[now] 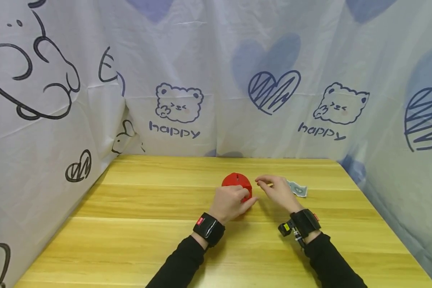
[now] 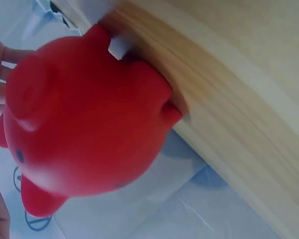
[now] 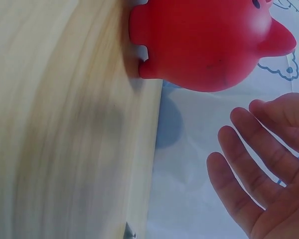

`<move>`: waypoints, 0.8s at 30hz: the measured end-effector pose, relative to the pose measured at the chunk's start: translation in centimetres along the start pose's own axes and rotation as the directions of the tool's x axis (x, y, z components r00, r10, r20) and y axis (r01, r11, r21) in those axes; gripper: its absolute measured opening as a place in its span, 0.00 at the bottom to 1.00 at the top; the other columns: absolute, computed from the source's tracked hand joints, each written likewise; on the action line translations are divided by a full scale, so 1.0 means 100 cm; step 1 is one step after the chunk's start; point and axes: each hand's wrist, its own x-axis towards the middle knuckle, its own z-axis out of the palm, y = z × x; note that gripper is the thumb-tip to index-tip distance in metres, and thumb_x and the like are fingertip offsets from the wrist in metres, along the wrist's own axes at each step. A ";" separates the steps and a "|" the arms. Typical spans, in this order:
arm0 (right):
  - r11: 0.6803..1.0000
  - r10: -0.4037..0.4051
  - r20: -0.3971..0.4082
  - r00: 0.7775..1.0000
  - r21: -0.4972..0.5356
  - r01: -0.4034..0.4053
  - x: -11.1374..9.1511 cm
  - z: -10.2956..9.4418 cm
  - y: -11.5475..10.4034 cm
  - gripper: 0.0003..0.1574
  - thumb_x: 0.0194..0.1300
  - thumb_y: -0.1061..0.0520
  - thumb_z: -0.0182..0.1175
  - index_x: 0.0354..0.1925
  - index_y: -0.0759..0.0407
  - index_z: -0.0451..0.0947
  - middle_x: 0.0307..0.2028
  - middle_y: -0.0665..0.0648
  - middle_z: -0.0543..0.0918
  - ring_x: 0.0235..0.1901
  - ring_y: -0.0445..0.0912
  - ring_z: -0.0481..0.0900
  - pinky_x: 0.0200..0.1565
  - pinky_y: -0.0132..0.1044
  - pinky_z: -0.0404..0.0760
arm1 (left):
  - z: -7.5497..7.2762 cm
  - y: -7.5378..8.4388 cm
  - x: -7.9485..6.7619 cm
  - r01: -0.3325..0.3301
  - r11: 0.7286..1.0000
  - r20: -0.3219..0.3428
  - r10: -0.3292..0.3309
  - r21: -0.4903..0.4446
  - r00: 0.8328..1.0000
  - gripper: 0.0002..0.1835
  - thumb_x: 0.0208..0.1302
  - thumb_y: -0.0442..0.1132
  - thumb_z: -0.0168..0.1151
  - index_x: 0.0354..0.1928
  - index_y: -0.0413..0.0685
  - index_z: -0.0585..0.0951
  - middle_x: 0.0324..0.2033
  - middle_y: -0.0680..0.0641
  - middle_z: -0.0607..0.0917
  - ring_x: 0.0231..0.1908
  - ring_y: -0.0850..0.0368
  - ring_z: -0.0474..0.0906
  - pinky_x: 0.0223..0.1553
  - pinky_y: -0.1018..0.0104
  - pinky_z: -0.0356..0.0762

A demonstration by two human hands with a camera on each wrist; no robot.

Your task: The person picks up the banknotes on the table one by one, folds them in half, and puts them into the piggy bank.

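Note:
A red piggy bank (image 1: 237, 179) with a slot on top stands on the table, its snout and feet showing in the left wrist view. In the head view my left hand (image 1: 230, 203) overlaps its near side, thumb stretched to the right and fingers loosely bent. The left wrist view shows no fingers wrapped round the bank. My right hand (image 1: 278, 192) hovers just right of the bank, apart from it. Its fingers (image 3: 239, 184) are relaxed and hold nothing in the right wrist view. Beyond that hand lies a crumpled banknote (image 1: 298, 189), partly hidden by it.
The yellow wood-grain table (image 1: 137, 244) runs back to a white curtain (image 1: 223, 120) printed with hearts and bears. More of that curtain hangs along the left and right sides. Each wrist wears a black strap (image 1: 209, 229).

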 end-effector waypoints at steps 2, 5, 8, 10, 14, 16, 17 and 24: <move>1.000 0.002 0.001 1.000 -0.002 -0.002 0.000 -0.001 -0.001 0.14 0.73 0.56 0.56 0.50 0.58 0.83 0.45 0.58 0.87 0.45 0.52 0.85 0.46 0.49 0.83 | 0.000 0.002 0.000 -0.010 1.000 0.007 0.010 -0.005 1.000 0.18 0.56 0.56 0.71 0.16 0.57 0.79 0.13 0.58 0.74 0.17 0.67 0.72 0.20 0.75 0.69; 1.000 0.005 0.006 1.000 0.002 -0.005 0.001 -0.002 -0.001 0.14 0.73 0.56 0.56 0.50 0.59 0.83 0.44 0.58 0.87 0.45 0.52 0.85 0.46 0.49 0.84 | 0.001 0.004 0.000 -0.023 1.000 0.026 0.023 -0.019 0.999 0.18 0.55 0.54 0.72 0.16 0.56 0.79 0.13 0.58 0.74 0.17 0.67 0.71 0.21 0.76 0.66; 1.000 -0.005 0.007 1.000 -0.003 0.005 0.002 -0.003 0.000 0.15 0.73 0.56 0.56 0.50 0.60 0.83 0.44 0.59 0.87 0.45 0.52 0.85 0.46 0.49 0.84 | 0.002 0.005 0.001 -0.034 0.999 0.054 0.035 -0.026 0.998 0.16 0.56 0.54 0.71 0.19 0.56 0.82 0.14 0.59 0.75 0.17 0.68 0.71 0.21 0.77 0.66; 1.000 -0.015 0.004 1.000 -0.009 0.015 0.003 -0.004 0.001 0.14 0.72 0.56 0.56 0.50 0.60 0.83 0.44 0.59 0.87 0.44 0.52 0.85 0.46 0.49 0.84 | 0.003 0.007 0.001 -0.038 0.998 0.070 0.040 -0.040 0.997 0.14 0.57 0.54 0.71 0.22 0.56 0.83 0.15 0.59 0.76 0.18 0.68 0.71 0.22 0.78 0.66; 0.999 -0.029 -0.008 1.000 -0.031 0.029 0.004 -0.008 0.005 0.13 0.71 0.57 0.57 0.49 0.59 0.84 0.43 0.58 0.88 0.43 0.52 0.85 0.45 0.49 0.84 | 0.004 0.010 0.003 -0.050 0.995 0.118 0.060 -0.082 0.991 0.10 0.58 0.50 0.71 0.24 0.56 0.84 0.17 0.59 0.78 0.19 0.69 0.73 0.22 0.80 0.67; 0.998 -0.034 -0.010 0.999 -0.044 0.033 0.004 -0.009 0.006 0.13 0.71 0.57 0.58 0.48 0.60 0.84 0.43 0.58 0.88 0.42 0.52 0.85 0.44 0.49 0.84 | 0.005 0.012 0.003 -0.048 0.993 0.149 0.064 -0.110 0.987 0.08 0.59 0.48 0.71 0.26 0.55 0.85 0.18 0.59 0.80 0.20 0.69 0.73 0.23 0.80 0.67; 0.998 -0.032 -0.012 0.999 -0.050 0.031 0.004 -0.010 0.006 0.13 0.71 0.57 0.58 0.48 0.60 0.84 0.43 0.58 0.88 0.42 0.52 0.85 0.44 0.48 0.84 | 0.005 0.013 0.003 -0.045 0.992 0.170 0.065 -0.120 0.983 0.08 0.59 0.48 0.70 0.27 0.55 0.85 0.19 0.59 0.80 0.21 0.69 0.74 0.24 0.80 0.68; 0.998 -0.021 -0.011 1.000 -0.062 0.020 0.002 -0.015 0.016 0.12 0.70 0.57 0.59 0.48 0.59 0.84 0.43 0.58 0.88 0.43 0.53 0.84 0.39 0.44 0.83 | 0.008 0.019 0.002 -0.023 0.992 0.255 0.053 -0.120 0.965 0.12 0.61 0.49 0.69 0.24 0.57 0.79 0.18 0.61 0.75 0.20 0.70 0.68 0.23 0.82 0.61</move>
